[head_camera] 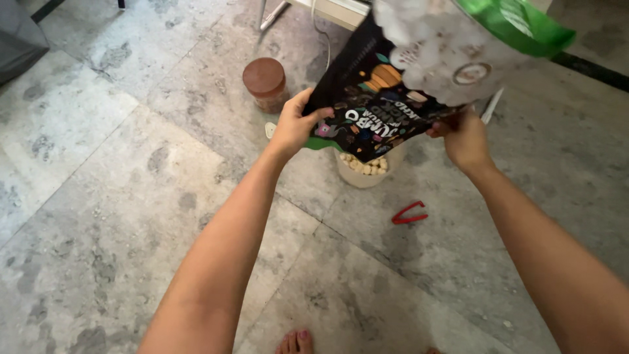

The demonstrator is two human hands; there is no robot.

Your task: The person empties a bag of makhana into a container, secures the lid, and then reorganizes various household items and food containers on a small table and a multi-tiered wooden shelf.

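Head view: left hand [293, 126] and right hand [463, 136] each grip one snack bag [367, 105] above one nut-filled container [365, 169]; nearby, one brown-lidded jar [265, 84] and one red clip [409, 214].

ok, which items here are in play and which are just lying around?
In play: left hand, right hand, black snack bag, round container with pale pieces under it.
Lying about: brown-lidded jar, red clip, white cable.

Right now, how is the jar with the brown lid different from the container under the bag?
The jar with the brown lid is closed and stands off to the side, untouched; the open container has no lid and shows pale round pieces inside. The jar looks brownish, the container cream. The container sits beneath the tilted black bag. Both stand upright on the stone floor.
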